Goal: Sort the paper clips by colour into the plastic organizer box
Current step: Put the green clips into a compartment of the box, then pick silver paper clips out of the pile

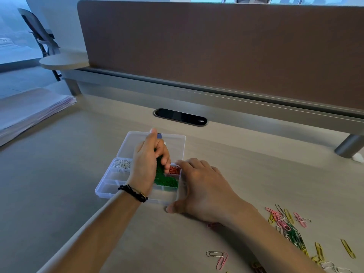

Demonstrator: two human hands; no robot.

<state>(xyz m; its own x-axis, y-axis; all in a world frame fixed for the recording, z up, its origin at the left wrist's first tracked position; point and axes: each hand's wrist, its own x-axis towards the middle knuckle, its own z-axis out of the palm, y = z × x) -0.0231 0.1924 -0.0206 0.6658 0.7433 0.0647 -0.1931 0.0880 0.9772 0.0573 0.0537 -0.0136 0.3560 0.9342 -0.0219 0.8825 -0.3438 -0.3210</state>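
A clear plastic organizer box (pixel 104 185) lies open on the desk, its lid (pixel 177 142) folded back. White clips (pixel 122 165) fill a far-left compartment, red clips (pixel 174 170) a far-right one, green clips (pixel 167 182) one just in front of the red. My left hand (pixel 148 164) hovers over the box, fingers closed on a bunch of green clips. My right hand (pixel 199 186) rests flat against the box's right side, thumb at its near corner, holding nothing. Loose pink, yellow, green and white clips (pixel 289 223) lie scattered at the right.
A stack of papers (pixel 29 111) lies at the far left. A dark cable grommet (pixel 180 117) sits behind the box, below a brown partition (pixel 216 48). More loose clips (pixel 218 257) lie near the front edge.
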